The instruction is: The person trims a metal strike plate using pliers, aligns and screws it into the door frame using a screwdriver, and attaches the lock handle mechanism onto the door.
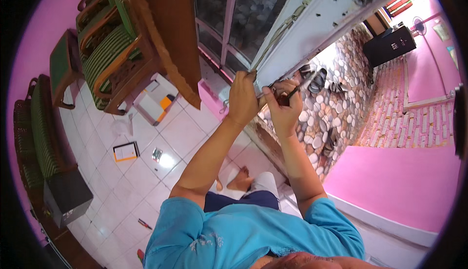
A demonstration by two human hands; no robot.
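The right hand's fingers curl around a thin dark tool, close to the end of the white door. The left hand's fingers reach up against that same end, bent; whether they pinch anything I cannot tell. The hands are just beside each other, wrists nearly straight. Both forearms stretch forward from blue sleeves, the left slanting inward, the right more upright. Beyond the left arm, an open box and pliers lie on the tiled floor.
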